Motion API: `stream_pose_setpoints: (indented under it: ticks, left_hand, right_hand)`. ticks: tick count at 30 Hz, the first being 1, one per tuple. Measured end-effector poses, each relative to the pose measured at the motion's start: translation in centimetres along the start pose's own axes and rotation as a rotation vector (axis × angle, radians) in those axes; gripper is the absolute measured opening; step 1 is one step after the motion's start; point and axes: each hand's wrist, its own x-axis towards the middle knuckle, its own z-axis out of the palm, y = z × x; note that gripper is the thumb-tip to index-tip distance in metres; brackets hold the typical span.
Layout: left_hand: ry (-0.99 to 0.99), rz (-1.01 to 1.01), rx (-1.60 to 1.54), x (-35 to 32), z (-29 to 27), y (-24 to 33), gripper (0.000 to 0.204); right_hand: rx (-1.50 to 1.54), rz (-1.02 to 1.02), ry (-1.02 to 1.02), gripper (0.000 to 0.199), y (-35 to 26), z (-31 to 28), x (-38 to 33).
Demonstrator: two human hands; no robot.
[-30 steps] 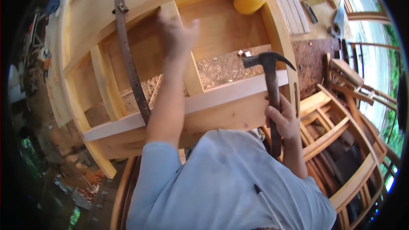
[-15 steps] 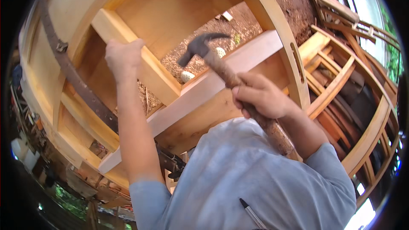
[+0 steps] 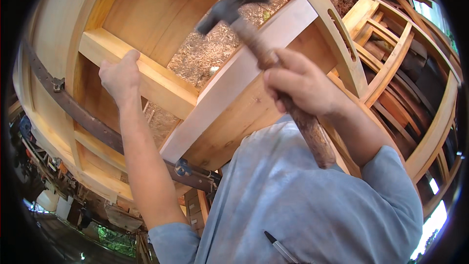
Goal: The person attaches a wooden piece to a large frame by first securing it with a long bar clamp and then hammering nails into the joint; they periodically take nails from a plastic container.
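Note:
My right hand (image 3: 300,82) is closed round the worn wooden handle of a claw hammer (image 3: 227,11). The hammer's dark head is raised past the pale whitish rail (image 3: 239,77) of a wooden furniture frame, over an opening. Further left, my left hand (image 3: 120,77) grips a yellowish wooden crosspiece (image 3: 161,85), thumb at its upper edge and the other fingers partly hidden. That crosspiece meets the pale rail at an angle. A dark metal bar clamp (image 3: 90,117) with holes along it runs past my left forearm, its blue end fitting (image 3: 183,167) below the rail.
On the right stands another slatted wooden frame (image 3: 388,76), with dark and reddish boards (image 3: 391,110) behind it. Wood shavings (image 3: 195,58) cover the ground seen through the opening. A curved, slotted frame side (image 3: 342,34) rises near my right arm. Assorted scraps lie at the far left.
The view has shifted, so the frame and hammer head appear higher up. More of the clamp's blue fitting shows. My hands still hold the hammer and the crosspiece.

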Motion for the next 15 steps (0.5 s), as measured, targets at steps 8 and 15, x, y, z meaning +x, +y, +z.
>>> stream_pose_setpoints:
  ticks: [8,15]
  left_hand:
    - [-0.012,-0.024,-0.015,0.0,-0.1,-0.1,0.043]
    - [-0.007,-0.035,-0.002,-0.2,-0.3,0.2,0.044]
  right_hand:
    - [-0.164,0.116,-0.27,0.016,1.8,2.9,0.2]
    - [0.06,-0.109,0.185,0.017,0.0,2.1,0.2]
